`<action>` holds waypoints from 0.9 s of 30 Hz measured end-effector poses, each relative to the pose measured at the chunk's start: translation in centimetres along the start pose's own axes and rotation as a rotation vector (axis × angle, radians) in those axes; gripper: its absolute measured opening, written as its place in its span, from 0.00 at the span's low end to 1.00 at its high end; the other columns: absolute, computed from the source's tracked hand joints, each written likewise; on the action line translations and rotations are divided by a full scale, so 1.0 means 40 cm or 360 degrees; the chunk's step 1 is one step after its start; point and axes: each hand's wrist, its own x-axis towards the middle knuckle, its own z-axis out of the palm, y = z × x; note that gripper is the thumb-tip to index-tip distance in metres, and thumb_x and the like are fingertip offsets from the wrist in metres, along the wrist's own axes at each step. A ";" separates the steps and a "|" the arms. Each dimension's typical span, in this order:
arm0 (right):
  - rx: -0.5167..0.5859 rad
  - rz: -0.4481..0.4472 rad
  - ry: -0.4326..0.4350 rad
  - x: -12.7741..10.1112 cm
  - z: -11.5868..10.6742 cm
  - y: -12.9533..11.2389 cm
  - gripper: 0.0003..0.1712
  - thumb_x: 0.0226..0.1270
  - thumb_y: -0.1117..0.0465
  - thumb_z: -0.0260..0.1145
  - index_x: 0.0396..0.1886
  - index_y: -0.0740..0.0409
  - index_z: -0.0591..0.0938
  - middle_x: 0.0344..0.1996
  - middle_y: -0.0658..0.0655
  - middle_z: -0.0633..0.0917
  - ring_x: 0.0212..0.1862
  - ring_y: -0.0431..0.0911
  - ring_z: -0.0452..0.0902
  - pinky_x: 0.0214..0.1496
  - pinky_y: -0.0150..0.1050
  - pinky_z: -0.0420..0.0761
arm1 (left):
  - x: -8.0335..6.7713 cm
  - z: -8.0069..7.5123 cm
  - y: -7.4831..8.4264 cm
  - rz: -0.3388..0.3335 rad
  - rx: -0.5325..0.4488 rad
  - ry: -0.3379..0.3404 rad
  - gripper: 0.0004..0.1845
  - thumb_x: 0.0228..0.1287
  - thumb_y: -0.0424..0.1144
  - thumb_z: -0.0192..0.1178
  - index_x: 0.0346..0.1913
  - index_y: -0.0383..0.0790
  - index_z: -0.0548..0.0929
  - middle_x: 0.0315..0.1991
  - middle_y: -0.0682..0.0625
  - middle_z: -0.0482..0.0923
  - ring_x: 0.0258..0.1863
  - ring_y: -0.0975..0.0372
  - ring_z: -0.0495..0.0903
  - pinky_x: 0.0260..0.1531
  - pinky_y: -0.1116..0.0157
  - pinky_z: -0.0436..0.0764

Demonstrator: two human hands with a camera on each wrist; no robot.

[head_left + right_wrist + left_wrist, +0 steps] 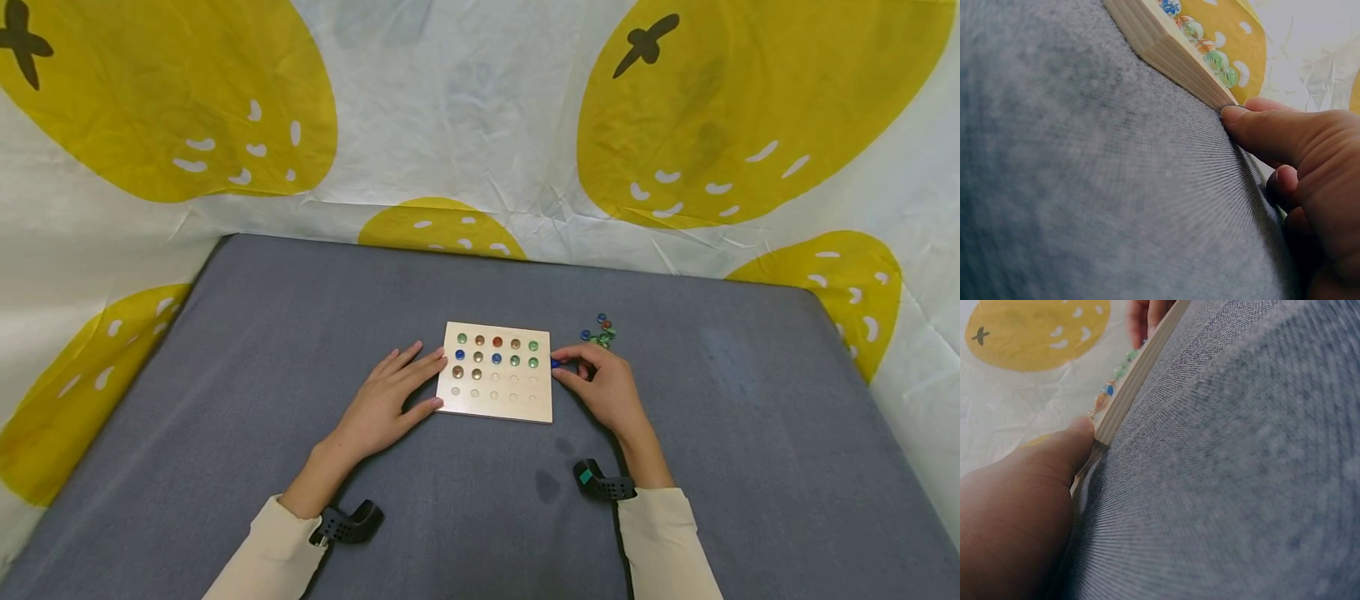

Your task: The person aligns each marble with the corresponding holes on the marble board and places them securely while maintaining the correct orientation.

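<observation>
A pale wooden board (487,407) with rows of round hollows lies on the table. Glass marbles fill its two far rows, in green, amber, red and blue, and two amber ones sit at the left of the third row; the other hollows are bare. My left hand (386,404) rests flat with spread fingers, its fingertips and thumb touching the board's left edge. At the right edge, my right hand (606,385) pinches a blue marble (555,363) between thumb and fingers. In the right wrist view, the thumb (1266,131) hides that marble, close to the board's corner.
Several loose marbles (602,338) in blue, green and red lie in a small cluster just beyond my right hand. A grey cloth (337,292) covers the table. Behind it hangs a white curtain (465,108) with yellow fruit shapes.
</observation>
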 end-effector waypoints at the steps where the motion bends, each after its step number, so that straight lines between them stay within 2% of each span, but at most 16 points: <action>1: -0.0005 -0.0002 -0.0002 0.000 0.000 0.001 0.13 0.56 0.61 0.74 0.43 0.51 0.86 0.23 0.49 0.74 0.24 0.43 0.65 0.24 0.35 0.65 | 0.000 0.000 0.000 -0.0001 0.0001 -0.0001 0.30 0.67 0.50 0.59 0.70 0.46 0.68 0.69 0.53 0.64 0.71 0.52 0.55 0.70 0.52 0.49; 18: 0.0045 -0.0018 0.0060 -0.004 0.003 0.007 0.10 0.55 0.61 0.75 0.38 0.50 0.87 0.20 0.50 0.72 0.22 0.43 0.65 0.23 0.34 0.64 | 0.000 0.001 -0.001 -0.0001 0.0009 -0.0005 0.31 0.68 0.51 0.58 0.70 0.47 0.68 0.70 0.54 0.63 0.72 0.53 0.54 0.71 0.53 0.48; 27: 0.0010 -0.0032 0.0074 -0.002 0.005 0.007 0.10 0.56 0.61 0.74 0.39 0.51 0.87 0.20 0.49 0.72 0.23 0.43 0.65 0.24 0.34 0.64 | -0.002 0.001 0.000 -0.0004 0.0004 -0.0007 0.31 0.67 0.51 0.58 0.70 0.47 0.68 0.70 0.54 0.63 0.72 0.53 0.54 0.71 0.53 0.48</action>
